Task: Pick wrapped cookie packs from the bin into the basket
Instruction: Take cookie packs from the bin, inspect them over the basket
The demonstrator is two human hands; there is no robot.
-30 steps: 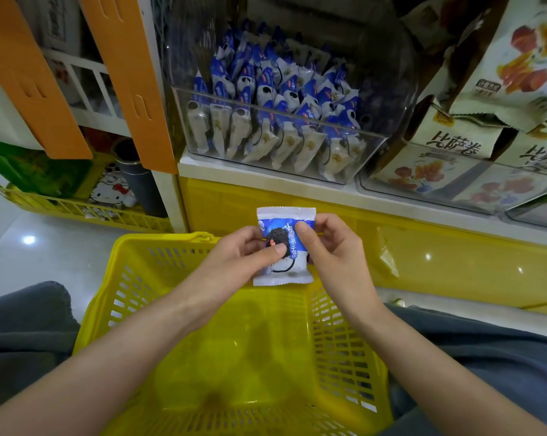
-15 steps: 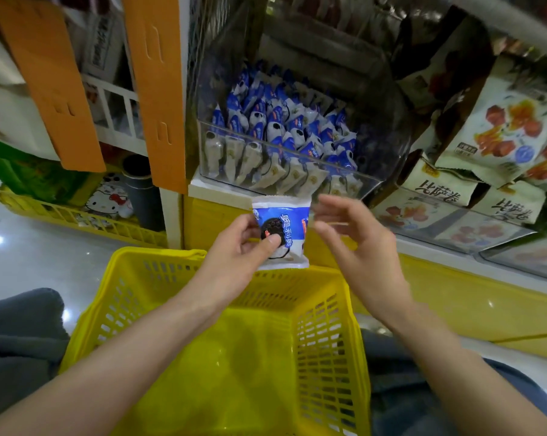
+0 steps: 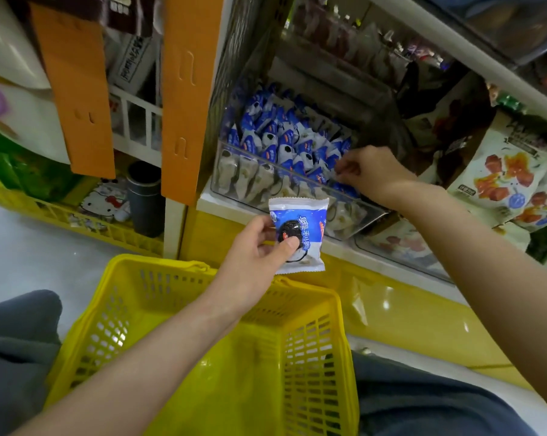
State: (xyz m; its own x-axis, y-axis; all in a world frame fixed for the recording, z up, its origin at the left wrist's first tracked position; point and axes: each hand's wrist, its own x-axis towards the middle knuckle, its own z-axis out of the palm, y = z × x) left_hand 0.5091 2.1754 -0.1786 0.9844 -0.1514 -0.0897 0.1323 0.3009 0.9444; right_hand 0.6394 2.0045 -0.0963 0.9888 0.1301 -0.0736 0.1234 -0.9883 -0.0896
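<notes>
On shelf [image 3: 216, 203], bin [image 3: 234, 171] of cookie packs [image 3: 284, 143], left hand [image 3: 253, 262] holding one pack [image 3: 299, 234]

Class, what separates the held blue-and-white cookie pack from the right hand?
Head view: the clear plastic bin's front wall and wrapped cookie packs behind it.

Basket [image 3: 159, 266] below and before bin [image 3: 259, 158]

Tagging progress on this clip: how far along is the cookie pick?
Done: nothing, no pack shows in the yellow basket. In hand: left hand holds one wrapped cookie pack by the basket's far rim; right hand reaches into the clear bin, grasp unclear. Left: drop it; bin holds many more.
</notes>
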